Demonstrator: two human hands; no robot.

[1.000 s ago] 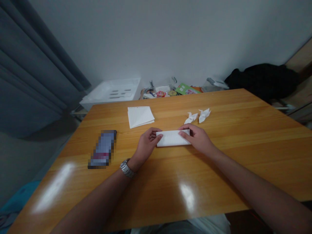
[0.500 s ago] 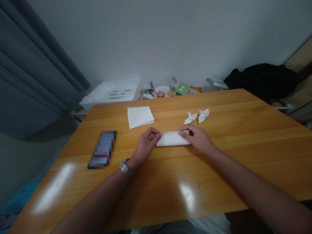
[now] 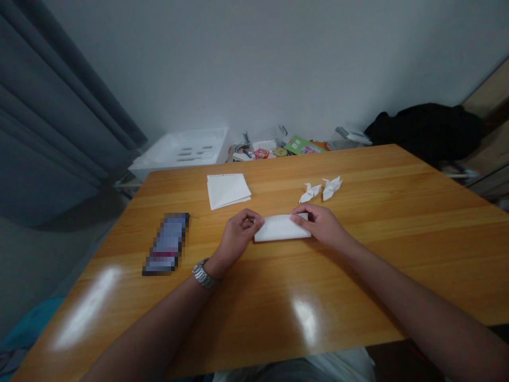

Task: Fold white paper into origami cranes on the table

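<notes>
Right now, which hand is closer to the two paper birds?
The right hand. It is just in front of the paper birds; the left hand is farther off, to their left.

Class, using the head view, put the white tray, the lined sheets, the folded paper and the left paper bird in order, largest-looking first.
1. White tray
2. Lined sheets and folded paper: too alike to rank; the folded paper is nearer the camera and partly covered
3. Left paper bird
</notes>
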